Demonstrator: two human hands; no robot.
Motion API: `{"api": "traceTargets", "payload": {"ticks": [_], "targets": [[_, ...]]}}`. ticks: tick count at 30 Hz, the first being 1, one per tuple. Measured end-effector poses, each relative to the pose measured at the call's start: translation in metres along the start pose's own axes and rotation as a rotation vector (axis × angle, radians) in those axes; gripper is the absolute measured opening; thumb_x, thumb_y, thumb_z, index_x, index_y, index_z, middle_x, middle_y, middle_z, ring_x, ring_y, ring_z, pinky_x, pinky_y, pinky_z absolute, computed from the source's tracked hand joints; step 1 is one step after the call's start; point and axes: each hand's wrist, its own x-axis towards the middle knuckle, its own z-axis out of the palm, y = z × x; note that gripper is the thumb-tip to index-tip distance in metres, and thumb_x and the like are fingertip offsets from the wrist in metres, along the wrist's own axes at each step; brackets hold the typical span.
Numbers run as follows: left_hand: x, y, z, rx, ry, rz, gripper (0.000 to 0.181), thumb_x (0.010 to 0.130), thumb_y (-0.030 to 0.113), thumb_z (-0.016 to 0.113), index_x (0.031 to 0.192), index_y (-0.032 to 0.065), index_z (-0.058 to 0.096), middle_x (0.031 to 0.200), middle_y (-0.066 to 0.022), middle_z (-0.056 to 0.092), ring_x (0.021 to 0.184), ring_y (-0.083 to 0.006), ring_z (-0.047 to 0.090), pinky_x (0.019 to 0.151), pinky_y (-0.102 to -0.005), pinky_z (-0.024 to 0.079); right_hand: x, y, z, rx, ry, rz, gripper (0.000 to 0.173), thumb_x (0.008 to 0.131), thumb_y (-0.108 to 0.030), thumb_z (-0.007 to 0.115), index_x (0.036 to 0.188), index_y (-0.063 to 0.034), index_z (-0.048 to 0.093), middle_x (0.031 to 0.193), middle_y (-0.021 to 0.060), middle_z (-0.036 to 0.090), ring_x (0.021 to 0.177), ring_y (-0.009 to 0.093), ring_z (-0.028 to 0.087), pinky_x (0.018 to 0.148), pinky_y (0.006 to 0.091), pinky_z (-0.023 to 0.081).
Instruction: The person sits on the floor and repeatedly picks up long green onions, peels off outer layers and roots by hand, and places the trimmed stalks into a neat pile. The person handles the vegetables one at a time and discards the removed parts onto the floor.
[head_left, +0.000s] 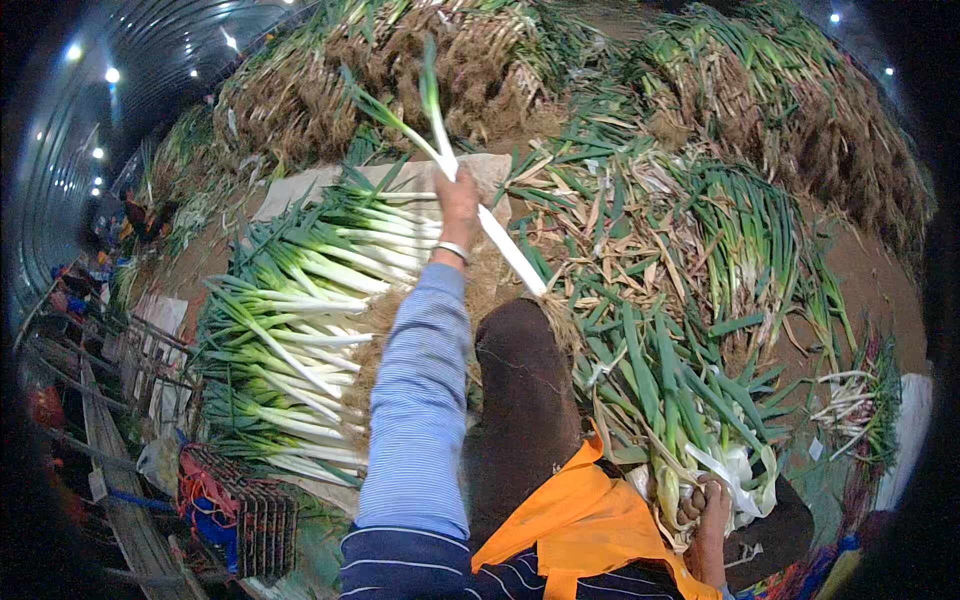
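My left hand (457, 206) is closed around the shaft of a long green onion (510, 247), its forked green leaves pointing up and its rooted end down to the right, over my knee. At the lower right, my right hand (705, 510) is curled against a bundle of pale, peeled outer leaves (679, 487); its palm side is hidden, so what it grips is unclear. Left of my left arm lies a wide pile of cleaned green onions (322, 300), white shafts towards me and green tops to the left.
Large heaps of unpeeled green onions with earthy roots (465, 75) stand at the back. Stripped leaf waste (622, 240) covers the ground to the right, beside another onion bundle (750, 247). A metal-barred crate (262, 525) stands at the lower left.
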Motion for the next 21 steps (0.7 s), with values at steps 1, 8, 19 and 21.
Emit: {"api": "traceTargets", "payload": {"ticks": [1,8,19,21], "targets": [[-0.003,0.019,-0.002,-0.054,-0.008,-0.007,0.013,0.095,0.014,0.051,0.101,0.0066,0.042,0.070,-0.0024,0.046,0.051,-0.0131,0.047,0.041,-0.0278,0.045,-0.005,-0.006,0.004,-0.017,0.027,0.027,0.022,0.098,-0.027,0.046,0.099,-0.0059,0.051,0.056,-0.0008,0.031,0.043,0.011,0.033,0.041,0.0281,0.031],[0.110,0.080,-0.190,0.152,0.056,0.045,0.031,0.093,0.027,0.061,0.112,0.0043,0.055,0.083,-0.0045,0.058,0.065,-0.0155,0.055,0.053,-0.0296,0.047,0.004,-0.014,0.032,-0.407,-0.026,0.070,0.015,0.092,-0.018,0.051,0.101,-0.0058,0.055,0.065,0.0010,0.047,0.053,0.010,0.041,0.047,0.0255,0.035],[-0.014,0.075,-0.050,0.574,-0.417,-0.084,0.040,0.098,0.031,0.051,0.125,0.0003,0.050,0.100,-0.0088,0.061,0.085,-0.0160,0.056,0.071,-0.0296,0.047,0.049,-0.116,0.044,-1.162,-0.645,-0.716,0.033,0.091,-0.025,0.059,0.117,-0.0050,0.059,0.101,0.0190,0.061,0.091,0.029,0.060,0.082,0.0394,0.047],[-0.043,0.069,0.020,0.832,-0.788,0.140,0.037,0.095,0.022,0.055,0.126,0.0004,0.050,0.105,-0.0123,0.060,0.089,-0.0210,0.058,0.079,-0.0327,0.048,0.077,-0.125,0.034,-1.057,-0.641,-0.629,0.028,0.093,-0.022,0.055,0.114,-0.0035,0.059,0.092,0.0171,0.062,0.083,0.027,0.062,0.077,0.0380,0.049]]}}
